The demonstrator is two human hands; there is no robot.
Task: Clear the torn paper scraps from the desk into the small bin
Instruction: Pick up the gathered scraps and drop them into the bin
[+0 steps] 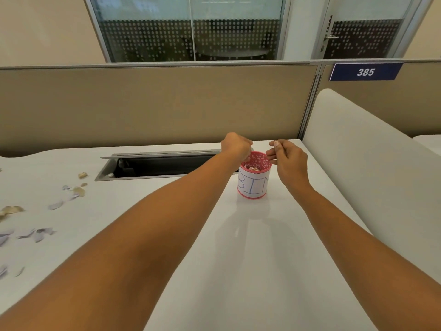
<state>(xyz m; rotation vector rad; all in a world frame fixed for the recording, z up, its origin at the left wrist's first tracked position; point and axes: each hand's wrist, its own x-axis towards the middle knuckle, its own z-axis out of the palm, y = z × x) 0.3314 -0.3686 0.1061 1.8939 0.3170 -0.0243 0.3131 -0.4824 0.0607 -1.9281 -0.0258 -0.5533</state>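
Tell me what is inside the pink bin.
Crumpled paper scraps lie near the top of the bin. Its paper-wrapped wall hides anything lower, and the left hand covers part of the opening.

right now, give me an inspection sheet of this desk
surface: white desk, shadows of the arms and bin on it
job's things: pink bin marked BIN, upright, scraps inside; loose scraps at the desk's left
clutter: nothing seen
hands: left hand above the bin, fingers curled down; right hand by its rim, fingertips together; holding anything, cannot tell
cables: nothing seen; cable tray open
surroundings: beige partition, plate 385, glass wall
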